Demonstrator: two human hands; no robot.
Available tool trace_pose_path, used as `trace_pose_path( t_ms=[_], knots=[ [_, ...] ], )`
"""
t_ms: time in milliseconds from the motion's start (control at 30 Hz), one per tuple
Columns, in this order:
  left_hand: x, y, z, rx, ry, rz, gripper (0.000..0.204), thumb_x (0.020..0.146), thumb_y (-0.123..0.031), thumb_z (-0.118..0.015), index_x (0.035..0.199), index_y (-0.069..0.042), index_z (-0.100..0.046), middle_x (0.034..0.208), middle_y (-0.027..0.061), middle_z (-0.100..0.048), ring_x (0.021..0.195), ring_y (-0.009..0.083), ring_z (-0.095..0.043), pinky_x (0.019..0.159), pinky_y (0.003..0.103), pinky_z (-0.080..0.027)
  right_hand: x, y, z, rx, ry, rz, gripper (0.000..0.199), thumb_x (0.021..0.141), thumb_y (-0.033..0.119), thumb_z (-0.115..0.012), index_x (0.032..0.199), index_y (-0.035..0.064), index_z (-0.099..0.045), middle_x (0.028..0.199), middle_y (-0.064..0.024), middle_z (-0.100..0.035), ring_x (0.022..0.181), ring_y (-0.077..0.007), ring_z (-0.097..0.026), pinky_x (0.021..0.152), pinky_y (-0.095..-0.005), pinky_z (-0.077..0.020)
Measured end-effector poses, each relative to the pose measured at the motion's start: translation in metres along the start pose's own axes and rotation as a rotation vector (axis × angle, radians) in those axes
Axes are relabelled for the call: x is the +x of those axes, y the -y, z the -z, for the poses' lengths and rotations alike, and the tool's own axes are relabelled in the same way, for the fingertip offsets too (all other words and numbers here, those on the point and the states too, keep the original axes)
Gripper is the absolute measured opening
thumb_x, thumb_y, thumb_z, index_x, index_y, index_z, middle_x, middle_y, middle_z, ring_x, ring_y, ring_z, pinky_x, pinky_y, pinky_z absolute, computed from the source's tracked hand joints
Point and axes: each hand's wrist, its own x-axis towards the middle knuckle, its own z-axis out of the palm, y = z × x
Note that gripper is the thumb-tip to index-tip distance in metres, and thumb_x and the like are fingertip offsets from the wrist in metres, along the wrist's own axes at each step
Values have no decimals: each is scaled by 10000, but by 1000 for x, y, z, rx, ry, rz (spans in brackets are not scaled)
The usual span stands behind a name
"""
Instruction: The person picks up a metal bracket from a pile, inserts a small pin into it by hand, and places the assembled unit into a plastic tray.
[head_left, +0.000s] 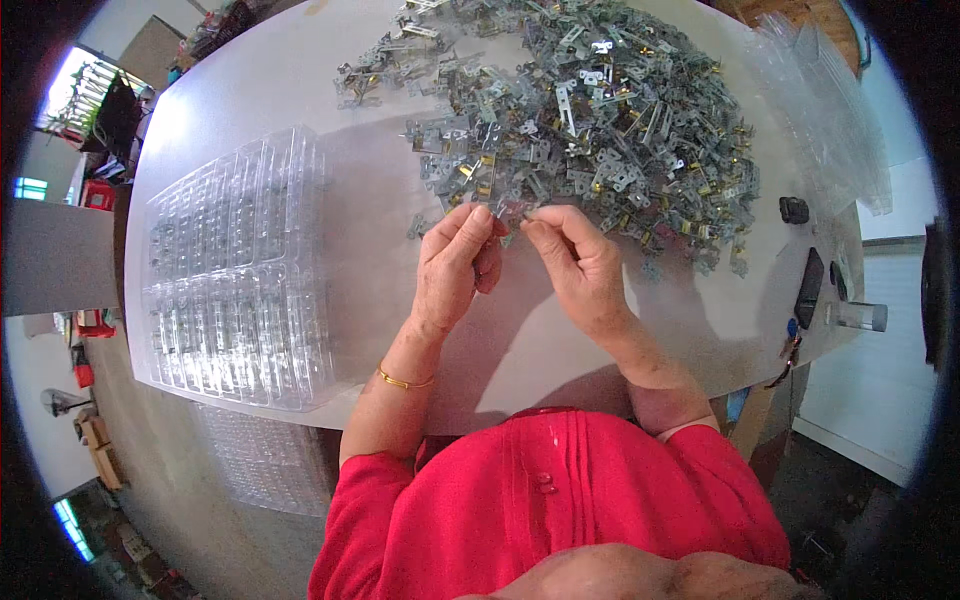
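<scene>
A large heap of small stamped metal parts [600, 120], silver-grey with some brass-coloured pieces, covers the far middle and right of the table. At its near edge my hands are held close together. My left hand [452, 262] has thumb and forefinger closed in a pinch, the other fingers curled under. Opposite it, my right hand [582, 262] pinches too, its fingertips a little apart from the left ones. A small metal part [511, 214] appears between the two pinches; its exact shape blends into the heap behind.
Left of my hands lies a clear plastic tray [318, 340] with rows of metal parts in its slots. More clear trays [825, 110] are stacked at the far right. Small black objects [810, 275] lie by the right edge. Another clear tray [265, 465] sits below the table's left front edge.
</scene>
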Motion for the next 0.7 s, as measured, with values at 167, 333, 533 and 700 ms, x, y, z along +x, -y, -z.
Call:
trace_pose_path(
  t_ms=[167,333,533,700],
  knots=[
    [-1,4,1,110,8,-50,322,1021,-321,-514,906,-31,-594,582,-22,-439,460,79,-393,422,240,-313,1,0,1,-11,-5,-12,108,972,147,-616,1010,46,-624,707,-21,-550,649,-73,-483,573,-251,-420],
    [-4,6,-1,259,-22,-123,316,1027,-311,-512,928,-22,-591,608,-31,-442,500,63,-386,443,228,-313,0,1,5,-47,3,-45,120,965,149,-627,1013,39,-622,735,-41,-579,659,-90,-513,591,-261,-440],
    [-4,7,4,451,-17,-264,286,1033,-277,-511,953,-16,-597,633,-38,-457,515,44,-368,454,217,-314,1,-2,6,-52,9,3,132,961,156,-630,1019,39,-619,768,-81,-612,656,-115,-541,606,-276,-464],
    [-3,4,9,726,-30,-384,284,1031,-271,-515,943,-14,-598,646,-46,-480,544,33,-400,476,211,-330,1,-7,6,-40,24,19,137,958,161,-633,1033,48,-613,780,-95,-617,656,-123,-558,600,-284,-467]
  ],
)
